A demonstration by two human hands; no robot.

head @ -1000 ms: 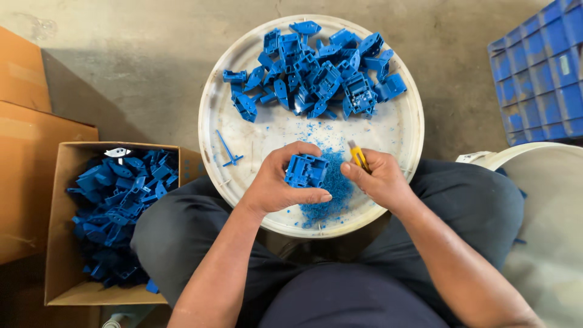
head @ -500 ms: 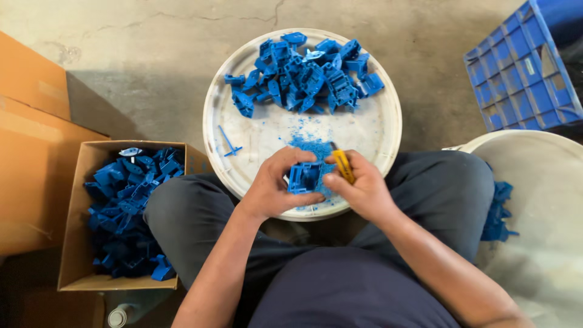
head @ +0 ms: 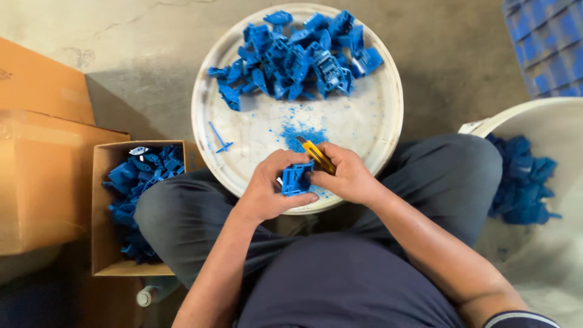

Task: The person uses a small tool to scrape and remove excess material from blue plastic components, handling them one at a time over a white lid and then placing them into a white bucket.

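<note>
My left hand (head: 271,191) grips a small blue plastic part (head: 296,178) over the near rim of a round white tray (head: 376,130). My right hand (head: 347,174) holds a yellow utility knife (head: 316,155) with its tip against the part. A pile of blue plastic parts (head: 297,54) lies at the far side of the tray. Blue shavings (head: 300,132) are scattered in the tray's middle, just beyond my hands.
A cardboard box (head: 103,200) of blue parts stands on the left by my knee, beside larger closed cartons (head: 42,158). A white tub (head: 546,127) holding blue parts is on the right. A blue crate (head: 546,42) sits top right. A thin blue strip (head: 217,138) lies in the tray.
My hands have stayed together on the blue part and knife; the part has turned a little in my left hand. The view has shifted slightly, with the tray now further up and centred.
</note>
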